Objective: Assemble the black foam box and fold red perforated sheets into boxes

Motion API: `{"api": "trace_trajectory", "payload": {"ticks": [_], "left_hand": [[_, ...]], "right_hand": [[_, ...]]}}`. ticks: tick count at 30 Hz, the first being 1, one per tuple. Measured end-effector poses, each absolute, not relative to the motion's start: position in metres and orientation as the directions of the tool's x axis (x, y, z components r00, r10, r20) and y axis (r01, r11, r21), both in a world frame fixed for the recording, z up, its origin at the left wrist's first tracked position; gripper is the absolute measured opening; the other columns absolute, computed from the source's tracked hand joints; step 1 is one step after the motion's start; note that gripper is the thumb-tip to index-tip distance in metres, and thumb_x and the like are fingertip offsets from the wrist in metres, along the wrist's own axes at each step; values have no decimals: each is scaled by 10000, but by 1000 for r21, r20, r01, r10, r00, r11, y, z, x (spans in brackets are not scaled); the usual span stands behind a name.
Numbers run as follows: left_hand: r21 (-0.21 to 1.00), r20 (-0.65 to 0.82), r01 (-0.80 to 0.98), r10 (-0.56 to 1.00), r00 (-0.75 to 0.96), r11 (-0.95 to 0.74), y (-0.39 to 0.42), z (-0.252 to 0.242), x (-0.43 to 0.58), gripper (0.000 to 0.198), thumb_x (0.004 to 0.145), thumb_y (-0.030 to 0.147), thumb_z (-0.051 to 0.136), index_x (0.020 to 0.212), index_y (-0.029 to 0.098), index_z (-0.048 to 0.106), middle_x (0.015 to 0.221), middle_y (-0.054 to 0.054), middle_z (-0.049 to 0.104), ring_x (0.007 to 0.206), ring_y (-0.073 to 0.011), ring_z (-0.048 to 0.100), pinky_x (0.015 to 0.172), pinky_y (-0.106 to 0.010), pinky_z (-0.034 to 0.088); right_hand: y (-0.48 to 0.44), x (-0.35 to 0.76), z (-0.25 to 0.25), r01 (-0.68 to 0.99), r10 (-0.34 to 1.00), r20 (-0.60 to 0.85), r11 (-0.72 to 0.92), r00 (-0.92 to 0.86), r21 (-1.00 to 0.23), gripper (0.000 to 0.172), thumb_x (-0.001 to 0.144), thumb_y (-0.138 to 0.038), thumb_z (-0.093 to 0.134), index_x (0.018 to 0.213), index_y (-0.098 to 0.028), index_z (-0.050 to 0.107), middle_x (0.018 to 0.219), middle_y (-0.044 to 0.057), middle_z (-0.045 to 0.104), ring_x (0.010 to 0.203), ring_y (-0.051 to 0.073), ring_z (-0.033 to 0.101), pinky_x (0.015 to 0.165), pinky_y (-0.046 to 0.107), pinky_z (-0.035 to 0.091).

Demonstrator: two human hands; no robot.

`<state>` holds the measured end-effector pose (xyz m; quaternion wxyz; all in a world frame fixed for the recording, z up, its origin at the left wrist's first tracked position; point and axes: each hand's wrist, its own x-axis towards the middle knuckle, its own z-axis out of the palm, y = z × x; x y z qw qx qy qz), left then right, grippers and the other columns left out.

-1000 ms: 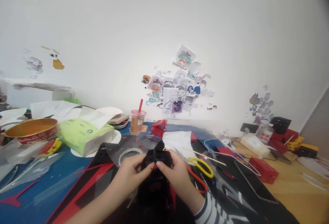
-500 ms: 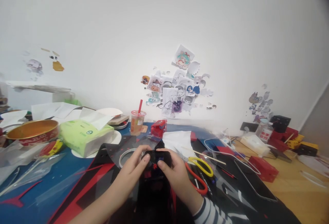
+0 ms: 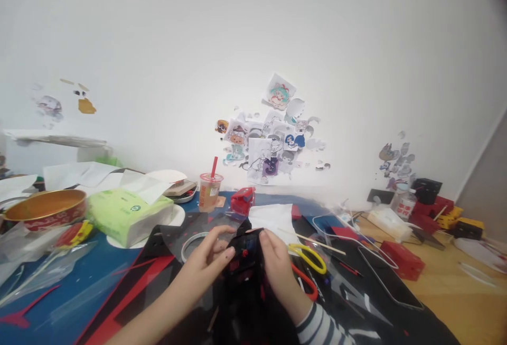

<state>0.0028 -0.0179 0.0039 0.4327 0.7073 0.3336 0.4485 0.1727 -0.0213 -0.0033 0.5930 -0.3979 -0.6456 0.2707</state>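
Observation:
A black boxy object (image 3: 242, 266) with a small red detail on its face is between my two hands; I cannot make out its kind. My left hand (image 3: 212, 258) grips its left side, thumb at the near edge. My right hand (image 3: 277, 266) closes on its right edge, thumb up along the side and the other fingers mostly hidden. Beside my left hand lies a pale ring like a tape roll (image 3: 190, 245). To the right of my right hand are a yellow loop handle (image 3: 317, 261) and an orange loop handle (image 3: 311, 286), like those of scissors.
A drink cup (image 3: 209, 194) with a red straw stands at the back, near a red object (image 3: 243, 201). At left are a green tissue pack (image 3: 129, 213) and a gold-lined bowl (image 3: 47, 210). On the right lie a phone (image 3: 390, 279), a red box (image 3: 403, 260) and white cables.
My right thumb has moved off the face of the black object to its right edge. My left thumb has shifted a little, and the object appears slightly turned. The view has shifted slightly.

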Motion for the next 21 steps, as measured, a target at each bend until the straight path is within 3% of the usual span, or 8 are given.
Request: {"api": "trace_trajectory", "payload": {"ticks": [3,7,14,21], "left_hand": [[917,303,107,847,437,-384,-12,0,-4,286,818,431,483,962,193,549,752,2,591,660,-156,563,573,-232,450],[816,365,223,775,515,-533,-8,2,-13,315,846,401,446,718,166,613,684,-17,576,654,-161,558,594,-235,446],[758,393,257,735,553,-599,-8,4,-10,299,837,361,447,732,172,654,685,-19,560,627,-148,541,564,-216,442],[777,382,337,824,419,-531,-10,-2,-1,280,785,374,462,814,162,643,726,-42,607,649,-172,564,586,-244,459]], "right_hand": [[-15,178,-5,209,835,544,519,84,-828,377,875,-495,357,634,-205,357,625,-38,330,606,120,333,566,245,321],[-10,181,-7,200,841,525,497,128,-845,407,849,-555,339,641,-205,355,630,-37,317,609,125,330,577,256,325],[-11,180,-9,204,857,505,479,100,-854,379,848,-513,369,623,-210,330,613,-42,312,599,123,323,564,254,313],[-17,175,-4,173,859,506,489,73,-855,339,857,-462,387,648,-196,408,630,-30,395,617,127,377,593,251,350]]}}
